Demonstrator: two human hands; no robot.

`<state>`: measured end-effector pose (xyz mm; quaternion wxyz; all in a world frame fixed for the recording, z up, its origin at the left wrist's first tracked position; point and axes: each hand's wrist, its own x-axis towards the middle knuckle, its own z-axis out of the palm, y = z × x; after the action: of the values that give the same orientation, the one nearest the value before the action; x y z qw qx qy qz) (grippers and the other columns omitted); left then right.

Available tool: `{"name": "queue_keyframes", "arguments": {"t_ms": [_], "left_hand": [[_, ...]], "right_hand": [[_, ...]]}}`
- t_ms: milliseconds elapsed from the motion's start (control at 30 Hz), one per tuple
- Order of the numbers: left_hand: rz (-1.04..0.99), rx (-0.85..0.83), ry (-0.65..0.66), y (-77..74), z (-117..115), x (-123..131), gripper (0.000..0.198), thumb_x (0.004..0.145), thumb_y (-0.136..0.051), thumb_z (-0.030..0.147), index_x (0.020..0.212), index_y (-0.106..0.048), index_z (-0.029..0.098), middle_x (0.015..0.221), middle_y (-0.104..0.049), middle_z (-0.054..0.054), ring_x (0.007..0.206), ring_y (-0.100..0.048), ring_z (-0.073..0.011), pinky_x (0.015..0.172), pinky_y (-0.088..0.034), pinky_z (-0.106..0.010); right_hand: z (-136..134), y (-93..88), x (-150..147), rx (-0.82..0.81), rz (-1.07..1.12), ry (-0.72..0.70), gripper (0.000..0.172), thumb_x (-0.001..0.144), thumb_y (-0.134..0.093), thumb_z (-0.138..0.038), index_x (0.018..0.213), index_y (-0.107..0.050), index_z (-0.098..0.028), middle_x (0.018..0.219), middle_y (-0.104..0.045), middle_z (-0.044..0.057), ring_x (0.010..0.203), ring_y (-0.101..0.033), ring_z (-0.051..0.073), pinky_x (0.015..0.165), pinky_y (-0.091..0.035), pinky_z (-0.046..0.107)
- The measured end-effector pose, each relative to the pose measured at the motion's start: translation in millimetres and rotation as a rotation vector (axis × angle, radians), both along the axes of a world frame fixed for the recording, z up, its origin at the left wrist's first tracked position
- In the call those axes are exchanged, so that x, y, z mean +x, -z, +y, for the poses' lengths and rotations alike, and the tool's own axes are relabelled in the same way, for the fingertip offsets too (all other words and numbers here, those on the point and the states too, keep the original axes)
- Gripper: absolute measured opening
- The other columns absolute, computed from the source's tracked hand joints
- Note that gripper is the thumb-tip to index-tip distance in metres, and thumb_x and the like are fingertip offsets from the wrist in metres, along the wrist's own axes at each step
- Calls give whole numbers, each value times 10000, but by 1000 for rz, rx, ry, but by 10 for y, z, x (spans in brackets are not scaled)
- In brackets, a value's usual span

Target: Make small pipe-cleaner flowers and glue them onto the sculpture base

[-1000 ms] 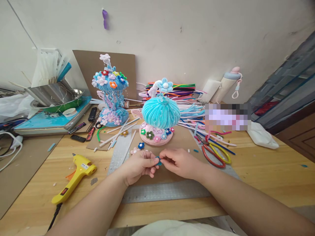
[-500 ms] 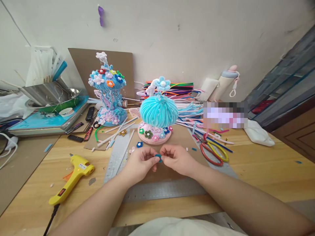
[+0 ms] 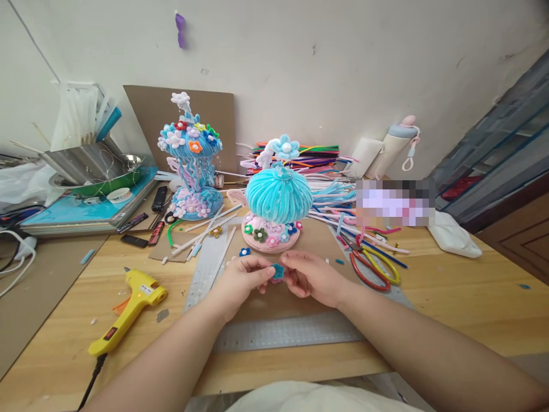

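Pinched between the thumb and fingers of my left hand (image 3: 244, 280) is a small teal fuzzy flower (image 3: 278, 271). My right hand (image 3: 315, 277) is close by the flower's right edge, its fingers loosely curled and apart; whether a fingertip touches it I cannot tell. Just beyond stands a turquoise pipe-cleaner jellyfish (image 3: 278, 194) on a round pink base (image 3: 271, 246) dotted with small coloured flowers. A light blue flower (image 3: 286, 147) tops it. A loose dark blue flower (image 3: 244, 252) lies on the brown board (image 3: 266, 306), left of the base.
At left lies a yellow glue gun (image 3: 128, 309). Red-and-yellow-handled pliers (image 3: 371, 266) rest at right on the grey cutting mat (image 3: 291, 335). Behind are a finished-looking blue jellyfish (image 3: 191, 149), bundled pipe cleaners (image 3: 317, 154), a metal pot (image 3: 86, 163) and a bottle (image 3: 390, 149).
The teal flower has turned so its face shows more. My right hand's fingers have loosened and opened from their pinch beside it. The view has shifted slightly.
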<state>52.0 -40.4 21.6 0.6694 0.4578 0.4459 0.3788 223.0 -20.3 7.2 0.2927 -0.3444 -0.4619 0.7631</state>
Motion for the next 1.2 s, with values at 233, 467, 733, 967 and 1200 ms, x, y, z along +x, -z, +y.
{"name": "queue_keyframes", "arguments": {"t_ms": [233, 467, 733, 967, 1200], "left_hand": [[-231, -206, -5, -62, -21, -33, 188, 662, -694, 224, 752, -564, 121, 658, -611, -24, 546, -546, -71, 528, -428, -184], [-141, -117, 9, -23, -21, -18, 209, 678, -676, 270, 772, -556, 126, 669, -599, -25, 608, -552, -92, 561, -442, -205], [1, 15, -24, -19, -22, 32, 264, 619, -707, 288, 753, -552, 121, 642, -591, -8, 595, -560, -105, 579, -459, -239], [-32, -50, -59, -14, -24, 74, 309, 568, -742, 270, 724, -519, 125, 621, -608, -10, 598, -586, -117, 589, -484, -255], [-66, -68, -3, 20, -9, 29, 262, 599, -726, 229, 748, -541, 119, 647, -622, -16, 561, -572, -88, 572, -471, -225]], "right_hand": [[-77, -41, -48, 209, -124, 28, 309, 757, -550, -461, 746, -470, -163, 608, -524, -44, 372, -435, 35, 323, -274, 142], [-91, -25, -51, 171, -103, 20, 264, 778, -530, -418, 742, -469, -164, 600, -527, -44, 359, -438, 35, 307, -277, 138], [-117, -13, -103, 271, -175, 68, 220, 741, -567, -366, 747, -465, -171, 568, -527, -56, 372, -454, 39, 321, -318, 141], [-90, 32, -92, 256, -78, 149, 173, 719, -597, -295, 770, -494, -166, 514, -528, -64, 379, -462, 51, 337, -330, 143], [-92, 40, -71, 112, 45, 96, 157, 726, -608, -239, 816, -501, -166, 575, -577, -41, 389, -469, 38, 343, -304, 126]]}}
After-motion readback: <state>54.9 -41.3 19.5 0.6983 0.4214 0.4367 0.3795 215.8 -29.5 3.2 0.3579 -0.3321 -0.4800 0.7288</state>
